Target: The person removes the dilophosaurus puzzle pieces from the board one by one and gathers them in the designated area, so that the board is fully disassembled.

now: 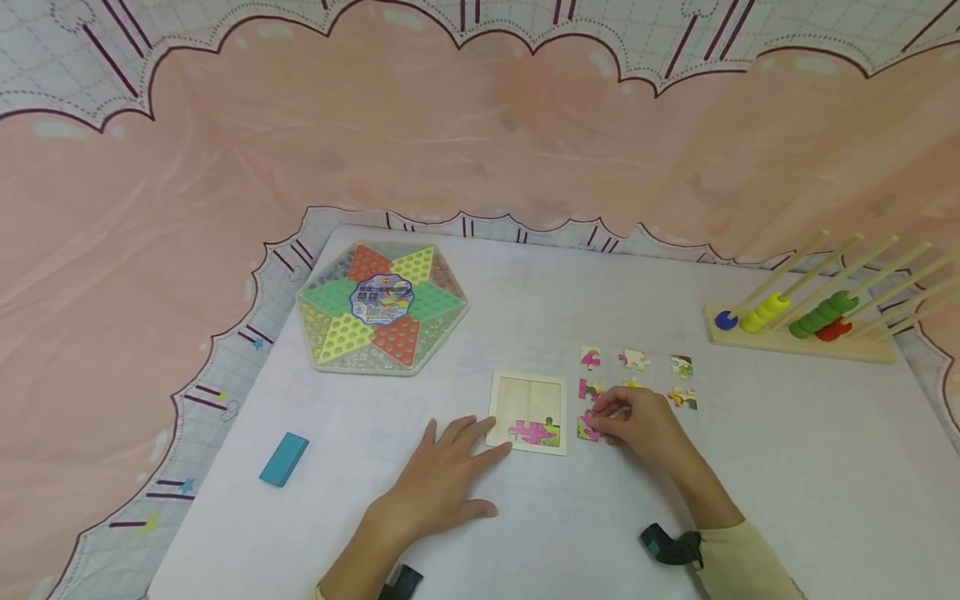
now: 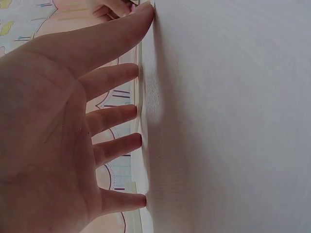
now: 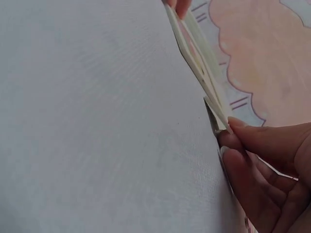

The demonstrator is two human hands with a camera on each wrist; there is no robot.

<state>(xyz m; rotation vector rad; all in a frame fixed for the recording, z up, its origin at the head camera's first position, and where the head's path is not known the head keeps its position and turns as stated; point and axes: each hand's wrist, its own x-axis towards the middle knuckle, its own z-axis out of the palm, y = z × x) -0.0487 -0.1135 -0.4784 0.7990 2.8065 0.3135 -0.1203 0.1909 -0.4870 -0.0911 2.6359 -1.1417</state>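
My left hand [image 1: 438, 479] lies with spread fingers beside a square wooden puzzle tray [image 1: 517, 392], its fingertips at the tray's left and lower edge. Joined pink and green jigsaw pieces [image 1: 536, 432] fill part of the tray's bottom. To the right of the tray, my right hand [image 1: 641, 421] pinches a pink and green puzzle piece [image 1: 587, 427] between thumb and fingers. The right wrist view catches that piece [image 3: 212, 119] edge-on and tilted at the fingertips. Several loose pieces [image 1: 634, 359] lie above and around the right hand, which partly hides some.
A hexagonal Chinese checkers box [image 1: 442, 332] sits at the back left. A blue block [image 1: 284, 459] lies at the left. At the back right stands a wooden peg base [image 1: 795, 346] with slanted rods and coloured beads. Patterned cloth hangs behind the white table [image 1: 540, 533].
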